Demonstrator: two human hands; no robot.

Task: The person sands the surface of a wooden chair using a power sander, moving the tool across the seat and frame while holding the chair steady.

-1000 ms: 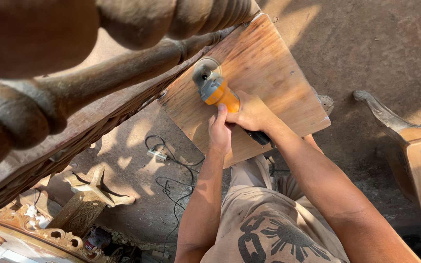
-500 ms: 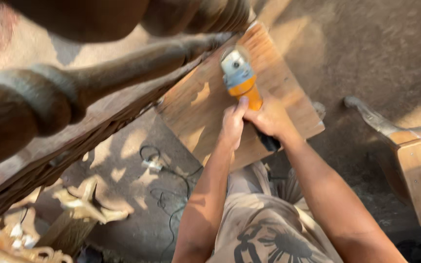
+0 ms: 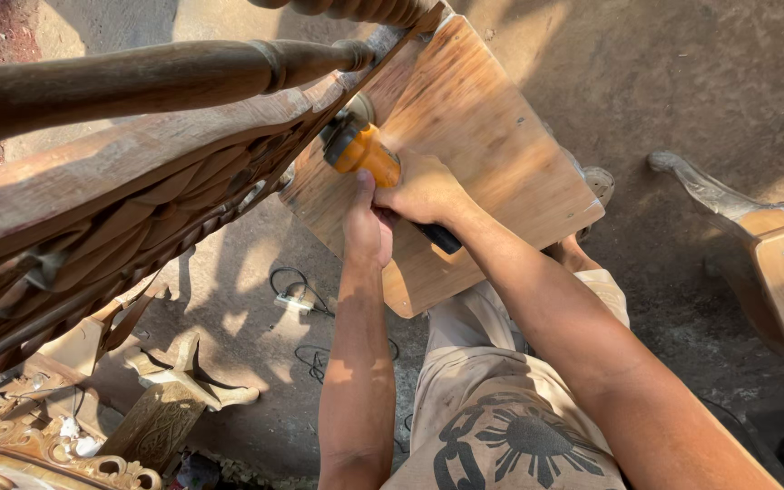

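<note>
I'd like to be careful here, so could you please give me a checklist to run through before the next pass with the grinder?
1. Both hands on orange grinder: left hand and right hand grip it: ok.
2. Head on the wooden panel: ok.
3. Head clear of the carved rail: very close: not ok.
4. Cable path to the tool: cannot tell.
5. Disc guard: cannot tell.

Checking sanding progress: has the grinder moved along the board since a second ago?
Yes. The grinder has moved across the board to its edge by the carved frame.
</note>
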